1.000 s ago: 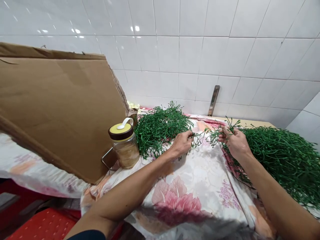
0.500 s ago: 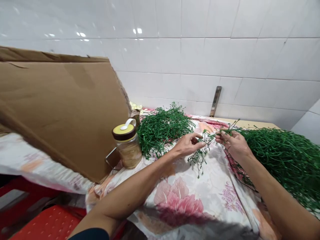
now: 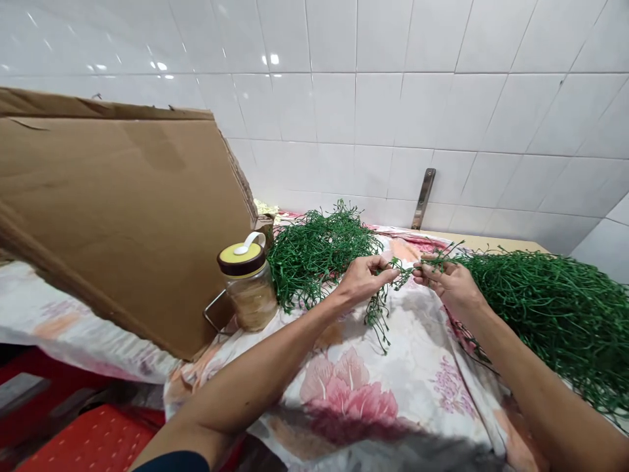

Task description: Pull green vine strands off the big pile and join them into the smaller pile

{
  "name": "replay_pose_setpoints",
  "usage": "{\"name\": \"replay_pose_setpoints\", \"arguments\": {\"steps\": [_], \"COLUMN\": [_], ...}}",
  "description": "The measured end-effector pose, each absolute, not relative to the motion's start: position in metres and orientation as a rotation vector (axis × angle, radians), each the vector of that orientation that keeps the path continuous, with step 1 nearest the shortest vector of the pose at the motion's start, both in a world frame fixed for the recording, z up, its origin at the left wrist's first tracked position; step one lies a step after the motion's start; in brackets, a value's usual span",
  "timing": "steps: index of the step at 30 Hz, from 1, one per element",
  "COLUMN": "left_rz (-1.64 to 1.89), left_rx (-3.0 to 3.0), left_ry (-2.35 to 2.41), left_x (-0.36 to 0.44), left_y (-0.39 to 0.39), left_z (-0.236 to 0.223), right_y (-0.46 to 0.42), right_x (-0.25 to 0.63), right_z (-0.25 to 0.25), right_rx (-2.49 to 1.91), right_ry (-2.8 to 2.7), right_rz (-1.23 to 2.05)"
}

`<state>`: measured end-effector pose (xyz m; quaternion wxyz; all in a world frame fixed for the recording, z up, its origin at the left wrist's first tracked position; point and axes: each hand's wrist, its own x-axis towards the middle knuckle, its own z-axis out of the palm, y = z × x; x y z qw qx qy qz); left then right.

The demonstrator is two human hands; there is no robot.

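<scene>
Thin green plastic-looking plant stems hang down from my left hand, whose thumb and fingers are pinched on them. Facing it, my right hand is closed on a green sprig with its fingertips. The two hands are a short gap apart above the flowered cloth, with bits of green between them. A loose heap of green stems lies behind and left of my left hand. To the right, a larger pile of the same stems lies beside my right forearm.
A glass jar with a yellow and brown lid stands at the left, before a large upright cardboard sheet. The flowered tablecloth covers the table. A metal strip leans on the tiled wall. A red stool is at lower left.
My left hand has closed its thumb and fingers on the stems. My right hand has moved slightly left, bringing its sprig nearer to the left hand.
</scene>
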<state>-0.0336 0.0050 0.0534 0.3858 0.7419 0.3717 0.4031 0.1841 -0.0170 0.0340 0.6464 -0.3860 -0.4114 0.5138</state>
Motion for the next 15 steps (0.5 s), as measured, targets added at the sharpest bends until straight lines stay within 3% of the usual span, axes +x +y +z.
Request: {"name": "replay_pose_setpoints", "arguments": {"steps": [15], "left_rz": [0.966], "left_rx": [1.666], "left_ry": [0.703], "left_x": [-0.037], "left_y": [0.015], "left_z": [0.051], "right_y": [-0.018], "right_x": [0.193], "right_z": [0.048], "right_rx": [-0.852], "right_ry": [-0.814], "right_rz": [1.027]}}
